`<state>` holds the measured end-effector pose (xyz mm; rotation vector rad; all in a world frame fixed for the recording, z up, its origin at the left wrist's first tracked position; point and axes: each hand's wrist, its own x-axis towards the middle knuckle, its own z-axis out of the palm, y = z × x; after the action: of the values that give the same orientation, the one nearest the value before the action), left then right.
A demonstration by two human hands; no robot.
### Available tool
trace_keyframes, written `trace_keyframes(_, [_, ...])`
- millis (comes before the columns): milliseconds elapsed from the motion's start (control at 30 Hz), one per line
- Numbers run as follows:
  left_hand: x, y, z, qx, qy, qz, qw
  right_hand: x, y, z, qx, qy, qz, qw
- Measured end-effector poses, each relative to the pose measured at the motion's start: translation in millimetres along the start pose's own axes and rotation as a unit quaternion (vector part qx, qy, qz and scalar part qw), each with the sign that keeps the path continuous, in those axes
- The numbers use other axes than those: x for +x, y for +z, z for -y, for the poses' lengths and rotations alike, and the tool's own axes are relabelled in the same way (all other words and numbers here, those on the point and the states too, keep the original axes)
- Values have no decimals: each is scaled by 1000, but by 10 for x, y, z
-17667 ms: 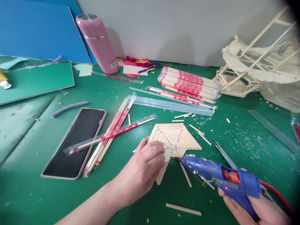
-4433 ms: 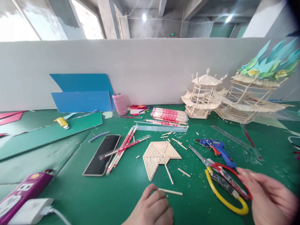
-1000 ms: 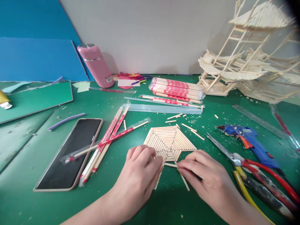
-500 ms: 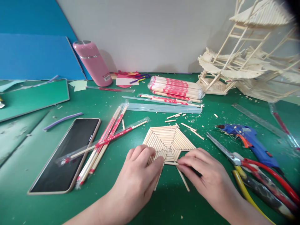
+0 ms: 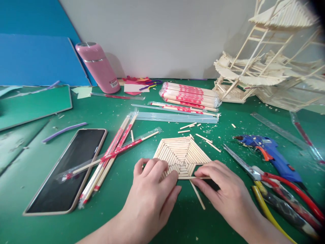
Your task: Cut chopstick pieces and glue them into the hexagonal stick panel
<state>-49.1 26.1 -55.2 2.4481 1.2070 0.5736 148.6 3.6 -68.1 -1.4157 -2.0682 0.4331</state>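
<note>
A polygonal panel of thin wooden sticks (image 5: 177,149), laid in nested rows like a web, lies flat in front of me. My left hand (image 5: 154,183) is curled over its lower left edge, with the index finger at the left end of a loose wooden stick (image 5: 186,178) and the thumb lower down. My right hand (image 5: 220,183) pinches that stick between thumb and fingers; its right end sticks out past the fingertips. This stick lies along the panel's near edge. Another thin stick (image 5: 197,195) slants from there toward me.
Pliers (image 5: 256,173) and a blue glue gun (image 5: 274,152) lie right. Wrapped chopsticks (image 5: 109,159) cross a phone (image 5: 66,173) on the left. Behind stand a pink flask (image 5: 100,71), a chopstick bundle (image 5: 190,95) and a stick-built model (image 5: 243,74).
The stick between my hands now reaches farther right, under my right fingers. My left thumb has dropped away from the index finger, and the slanting stick beside it is now hidden.
</note>
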Motion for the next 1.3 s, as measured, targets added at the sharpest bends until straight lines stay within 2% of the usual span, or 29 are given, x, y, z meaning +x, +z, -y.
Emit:
trace_keyframes(167, [25,3,-11,-15,-14,6,1000,12,-12,-4,10,-4,5,1000])
trace_keyframes(333, [44,46,-36,-19,-51,-19,998,23,-12,-2,15,3,0,1000])
trace_keyframes(533, [81,101,-88,18,-77,-22,997,8,-2,12,22,15,0,1000])
trace_keyframes(867, [68,135,-73,23,-74,-42,996,33,-39,-19,35,4,4,999])
trace_keyframes(1100, [79,126,-67,10,-74,-37,997,-11,-63,-74,11,0,45,999])
trace_keyframes(1300, [80,145,-76,14,-82,-40,996,-11,-57,-72,21,8,47,999])
